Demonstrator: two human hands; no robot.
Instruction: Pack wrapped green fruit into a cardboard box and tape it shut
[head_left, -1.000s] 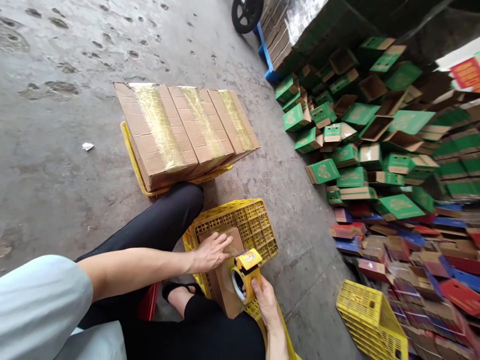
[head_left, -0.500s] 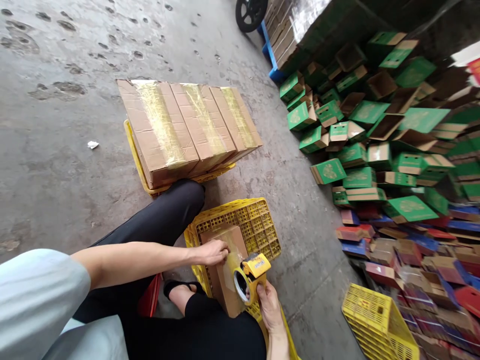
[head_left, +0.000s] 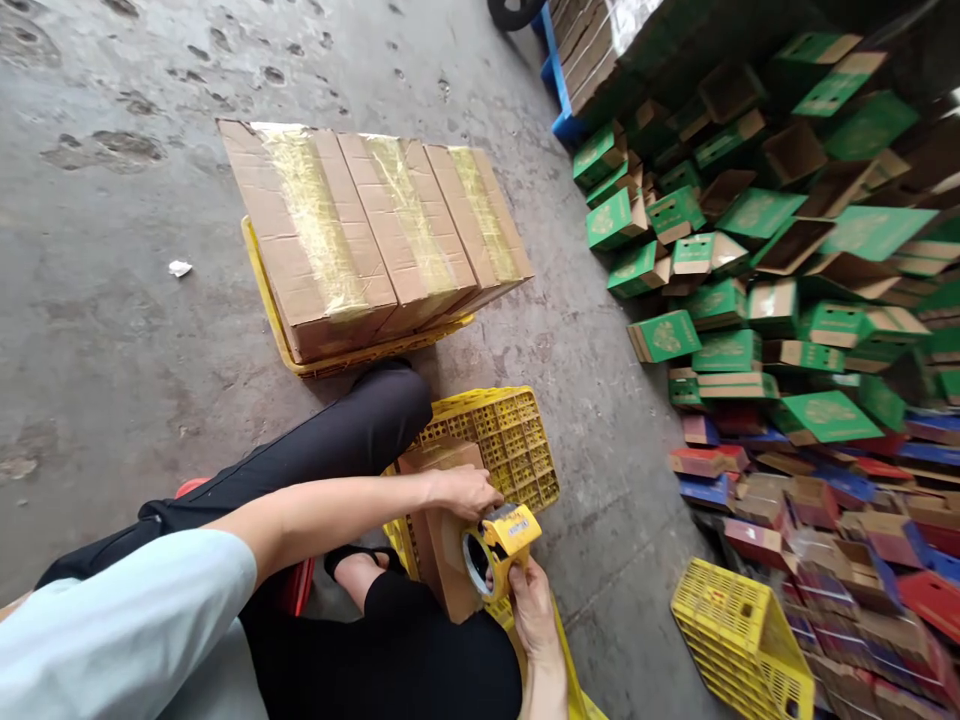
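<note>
In my right hand (head_left: 535, 610) is a yellow tape dispenser (head_left: 511, 537), tilted, with the pale ring of its roll facing left. My left hand (head_left: 466, 491) reaches over a brown cardboard box (head_left: 446, 565), its fingers curled and pressed together at the dispenser's upper edge. What those fingers pinch is hidden. The box rests on a yellow plastic crate (head_left: 536, 470) between my legs, partly covered by my left hand and the dispenser.
Three taped cardboard boxes (head_left: 420, 235) stand side by side in another yellow crate (head_left: 268, 300) beyond my knee. Green cartons (head_left: 727, 350) and red and blue cartons (head_left: 832, 510) are heaped on the right. A yellow crate (head_left: 720, 610) lies on its side at lower right.
My left hand has moved right, from above the box to the dispenser's upper edge. The dispenser has stayed nearly in place in my right hand. The view has shifted slightly.
</note>
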